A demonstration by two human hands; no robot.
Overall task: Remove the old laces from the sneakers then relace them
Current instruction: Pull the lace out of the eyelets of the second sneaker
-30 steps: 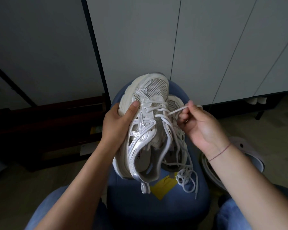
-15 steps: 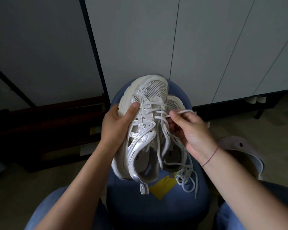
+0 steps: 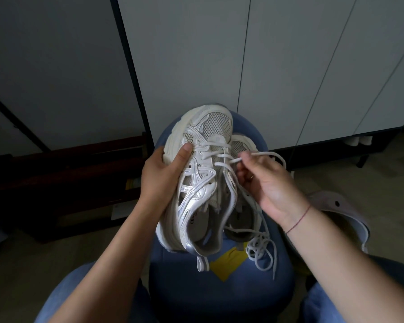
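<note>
Blue stool (image 3: pixel 196 297), before grey cabinet doors (image 3: pixel 196 54), bears the second sneaker (image 3: pixel 241 143); above it your left hand (image 3: pixel 160 173) grips the white sneaker (image 3: pixel 203 183) while your right hand (image 3: pixel 271 183) pinches its lace (image 3: pixel 261 155).

The person wears blue jeans (image 3: pixel 63 297), a thin red string bracelet (image 3: pixel 299 219), and a ring (image 3: pixel 251 177) on the right hand (image 3: pixel 268 183).

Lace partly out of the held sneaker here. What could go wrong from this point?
1. The loose lace coils bunched on the stool could knot or snag as the right hand pulls the lace.
2. The left hand grips the sneaker by one side near the toe; a hard tug might twist it loose.
3. The second sneaker underneath could be nudged off the stool.
</note>
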